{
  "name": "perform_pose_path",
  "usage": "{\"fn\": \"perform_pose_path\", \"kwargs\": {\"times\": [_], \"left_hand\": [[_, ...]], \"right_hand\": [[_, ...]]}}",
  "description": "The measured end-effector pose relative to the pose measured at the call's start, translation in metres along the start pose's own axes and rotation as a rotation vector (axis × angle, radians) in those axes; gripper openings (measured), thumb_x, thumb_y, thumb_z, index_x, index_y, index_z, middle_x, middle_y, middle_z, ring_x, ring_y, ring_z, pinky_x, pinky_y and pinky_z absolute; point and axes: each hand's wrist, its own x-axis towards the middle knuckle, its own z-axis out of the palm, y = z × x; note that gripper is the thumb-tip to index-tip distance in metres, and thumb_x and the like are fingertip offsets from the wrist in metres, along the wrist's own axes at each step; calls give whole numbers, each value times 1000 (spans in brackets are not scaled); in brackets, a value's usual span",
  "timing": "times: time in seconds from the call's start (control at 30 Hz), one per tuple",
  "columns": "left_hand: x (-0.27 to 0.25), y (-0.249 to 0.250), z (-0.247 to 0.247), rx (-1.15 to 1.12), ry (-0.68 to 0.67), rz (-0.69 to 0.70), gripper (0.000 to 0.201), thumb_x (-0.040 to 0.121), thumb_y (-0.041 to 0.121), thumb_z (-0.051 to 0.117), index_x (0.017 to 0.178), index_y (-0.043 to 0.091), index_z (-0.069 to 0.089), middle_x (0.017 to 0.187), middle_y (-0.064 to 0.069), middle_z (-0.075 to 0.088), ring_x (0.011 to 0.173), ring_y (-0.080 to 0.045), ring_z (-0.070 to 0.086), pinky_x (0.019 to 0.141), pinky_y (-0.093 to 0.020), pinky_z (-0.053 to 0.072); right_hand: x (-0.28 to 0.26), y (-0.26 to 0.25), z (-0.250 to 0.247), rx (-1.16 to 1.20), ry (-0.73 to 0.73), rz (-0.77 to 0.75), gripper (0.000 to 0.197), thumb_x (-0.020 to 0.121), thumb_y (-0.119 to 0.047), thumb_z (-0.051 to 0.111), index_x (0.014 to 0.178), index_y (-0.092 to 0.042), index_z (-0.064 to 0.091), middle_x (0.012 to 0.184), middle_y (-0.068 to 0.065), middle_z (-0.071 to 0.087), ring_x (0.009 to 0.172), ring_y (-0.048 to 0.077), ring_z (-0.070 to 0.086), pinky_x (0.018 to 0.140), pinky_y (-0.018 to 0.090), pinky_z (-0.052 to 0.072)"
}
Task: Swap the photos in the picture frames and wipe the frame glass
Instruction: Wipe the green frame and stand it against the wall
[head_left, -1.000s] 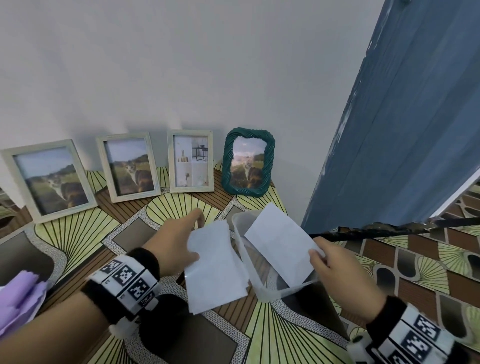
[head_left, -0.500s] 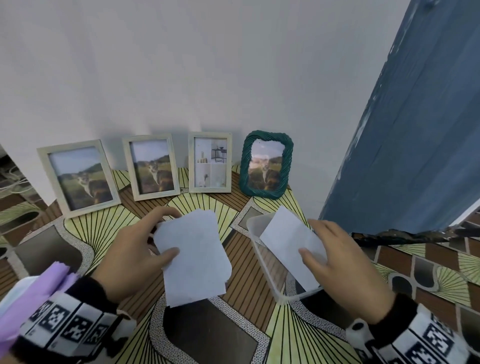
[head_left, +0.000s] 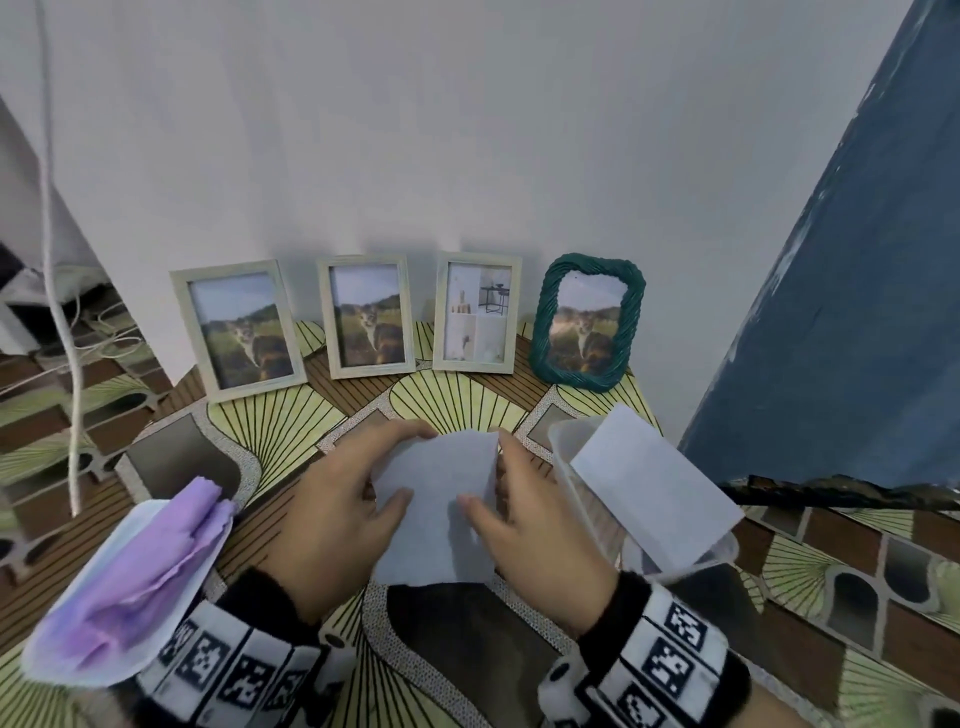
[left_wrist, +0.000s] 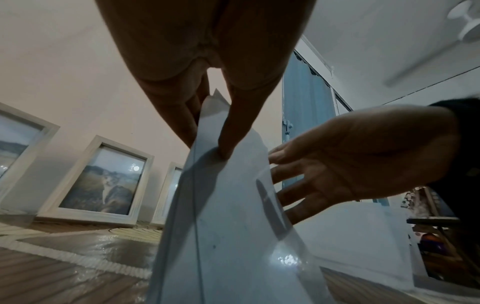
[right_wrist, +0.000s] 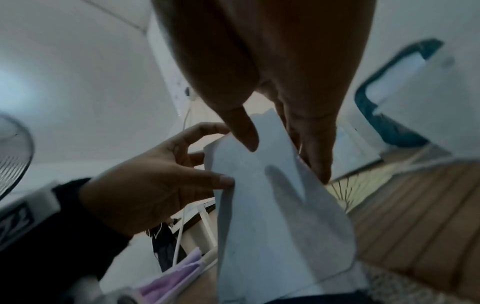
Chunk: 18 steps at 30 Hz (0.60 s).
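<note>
- Hands meet over the patterned floor mat (head_left: 457, 410): the left hand (head_left: 332, 514) and the right hand (head_left: 540, 535) both hold one small stack of white photo sheets (head_left: 436, 514), backs up, at the middle of the head view.
- Left hand: thumb pressed on the stack's top face, the fingers curled round its left and far edges; it pinches the sheets, as the left wrist view also shows (left_wrist: 223, 185).
- Right hand: thumb lying on the top face near the lower middle, the fingers tucked under the right edge, so it pinches the stack from the other side (right_wrist: 259, 185).
- Just right of the hands stands a clear plastic tub (head_left: 582, 493) with another white sheet (head_left: 649, 493) leaning out of it.
- Against the white wall (head_left: 415, 130) four frames stand in a row: three pale wooden picture frames, namely the left one (head_left: 236, 330), the middle one (head_left: 366, 314) and the third one (head_left: 475, 312), then a green woven oval-cornered frame (head_left: 587, 322) at the right end. Three of the four show a cat photo; the third wooden one shows a pale interior collage.
- At the lower left lies a lilac cloth (head_left: 140, 582) in a pale shallow tray (head_left: 62, 670), beside the left wrist.
- A blue door (head_left: 852, 291) fills the right side.
</note>
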Motion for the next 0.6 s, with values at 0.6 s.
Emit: {"fn": "perform_pose_path", "kwargs": {"times": [0.6], "left_hand": [[-2,9,27,-763,31,-302,53,101,14,40,148,37,31,140,15,52,128,-6,50,108,-43,42]], "right_hand": [[24,3,14,338,273,73,34,102,-14,46,111,-44,59,107,-22,65,100,-3,59,87,28,50]]}}
